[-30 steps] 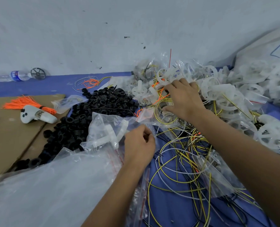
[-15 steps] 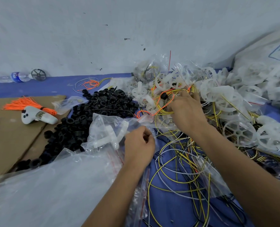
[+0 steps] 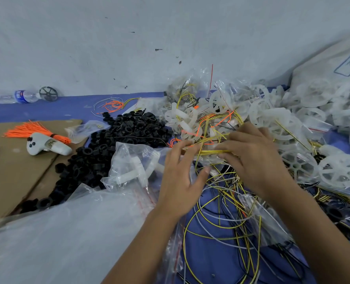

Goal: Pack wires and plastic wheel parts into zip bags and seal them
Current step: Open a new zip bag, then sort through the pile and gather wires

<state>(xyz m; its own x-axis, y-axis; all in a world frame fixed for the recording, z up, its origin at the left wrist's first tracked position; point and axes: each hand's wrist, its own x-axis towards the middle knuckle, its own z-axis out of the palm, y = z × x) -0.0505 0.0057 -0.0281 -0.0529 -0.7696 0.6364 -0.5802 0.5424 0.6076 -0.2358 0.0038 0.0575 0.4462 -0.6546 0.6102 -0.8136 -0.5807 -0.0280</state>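
Centrally, both hands meet over a tangle of wires. The right hand [image 3: 252, 160] pinches a bundle of yellow wires [image 3: 211, 151] with curled fingers; the bundle runs leftward to the left hand [image 3: 180, 175], whose fingers are spread and nearly straight, fingertips touching the bundle's end, thumb pointing right. Whether the left hand actually grips anything I cannot tell.

Below the hands, lower centre to lower right, loose yellow, white and black wires [image 3: 221, 222] lie looped on the blue table [image 3: 73, 107]. White plastic wheel parts [image 3: 282, 119] are heaped from upper centre to the right edge, mixed with orange and yellow wires and clear film. Two spoked white wheels [image 3: 342, 171] lie at right, just beside the right forearm.

A zip bag [image 3: 133, 167] holding a white plastic part lies just left of the left hand, its mouth toward the hand. Beneath the left forearm lies a stack of empty zip bags [image 3: 170, 253] with red seal lines. A large clear plastic sheet [image 3: 57, 242] fills the lower left.

Left of centre: a pile of black plastic rings [image 3: 116, 144]. At left, on cardboard [image 3: 12, 171]: an orange wire bundle [image 3: 32, 131] and a white controller-shaped item [image 3: 45, 144]. Upper left, against the wall: a water bottle [image 3: 18, 96] on its side and a dark spoked wheel [image 3: 48, 93].
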